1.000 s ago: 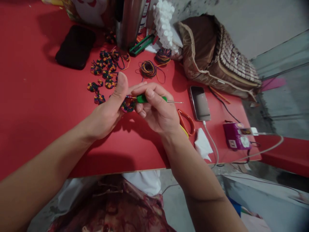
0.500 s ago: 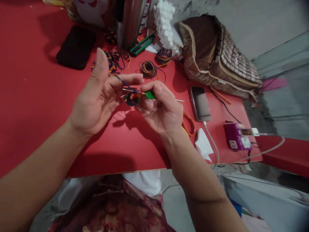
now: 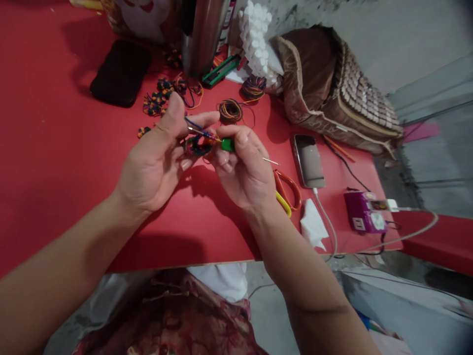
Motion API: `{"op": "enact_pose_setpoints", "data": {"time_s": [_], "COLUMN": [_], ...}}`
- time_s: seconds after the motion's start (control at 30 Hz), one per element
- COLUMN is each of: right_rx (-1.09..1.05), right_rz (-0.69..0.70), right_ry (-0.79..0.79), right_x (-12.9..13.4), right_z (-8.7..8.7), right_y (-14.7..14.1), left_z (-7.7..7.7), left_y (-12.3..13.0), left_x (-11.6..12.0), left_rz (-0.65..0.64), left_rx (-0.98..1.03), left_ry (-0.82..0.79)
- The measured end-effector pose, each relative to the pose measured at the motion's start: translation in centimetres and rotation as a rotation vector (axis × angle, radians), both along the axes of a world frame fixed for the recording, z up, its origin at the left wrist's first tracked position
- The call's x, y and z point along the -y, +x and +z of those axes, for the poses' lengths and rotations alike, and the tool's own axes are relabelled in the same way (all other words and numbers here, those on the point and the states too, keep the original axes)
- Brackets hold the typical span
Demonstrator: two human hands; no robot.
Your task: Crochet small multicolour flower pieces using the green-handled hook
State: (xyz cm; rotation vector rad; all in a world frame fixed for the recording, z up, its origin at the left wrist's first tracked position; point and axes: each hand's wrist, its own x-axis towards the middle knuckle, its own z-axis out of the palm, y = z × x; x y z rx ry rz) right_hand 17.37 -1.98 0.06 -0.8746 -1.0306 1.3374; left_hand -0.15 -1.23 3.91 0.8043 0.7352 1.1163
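Note:
My right hand (image 3: 247, 162) grips a crochet hook (image 3: 228, 144) by its green handle. The thin metal shaft points left, and another metal tip sticks out beyond the palm on the right. Loops of multicoloured yarn sit on the shaft. A small dark crocheted piece (image 3: 197, 146) hangs just below it, against the fingertips of my left hand (image 3: 151, 158). Those fingers are curled about the yarn (image 3: 194, 124), which runs from the left index finger to the hook. The left thumb is raised close to the index finger.
On the red table (image 3: 229, 241) lie yarn coils (image 3: 231, 111), small yarn pieces (image 3: 158, 96), a black case (image 3: 120, 74), a green cutter (image 3: 220, 71), scissors (image 3: 288, 190), a charging phone (image 3: 308, 160), crumpled tissue (image 3: 313, 224) and a purple power adapter (image 3: 364, 212). A brown bag (image 3: 332, 93) stands behind.
My left thumb has come down toward the index finger, and the left hand has shifted right. The right hand has turned slightly, showing more of the scissors. The hook stays in the yarn.

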Motion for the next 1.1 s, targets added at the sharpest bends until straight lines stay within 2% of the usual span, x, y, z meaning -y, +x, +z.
{"op": "enact_pose_setpoints", "data": {"time_s": [0.1,0.27,0.4,0.57,0.8,1.0,1.1], "right_rx": [-0.014,-0.052,-0.01,0.083,0.13,0.163,0.279], "right_rz": [-0.05,-0.043,-0.065,-0.195,-0.214,-0.169,-0.195], "right_ry": [0.032,0.089,0.084,0.089,0.078,0.146,0.209], "right_x": [-0.1,0.0,0.8,1.3,1.6,1.8,2.0], "right_z": [-0.4,-0.3,0.6,0.9,1.2,1.4,1.4], "right_y": [-0.3,-0.3,-0.6,-1.1,-1.0,-1.0,-1.0], "left_z": [-0.3,-1.7,-1.8,-1.8,-1.9,-1.7,-1.9], "left_y": [0.3,0.7,0.4,0.0,-0.1,0.0,0.3], "left_x": [0.2,0.1,-0.2,-0.6,-0.7,-0.4,-0.2], "left_rz": [0.077,0.229,0.191,0.136,0.085,0.134,0.189], "left_rx": [-0.059,-0.037,-0.083,-0.047,-0.015,-0.046,-0.06], "left_ry": [0.065,0.171,0.119,0.031,-0.006,0.001,0.015]}}
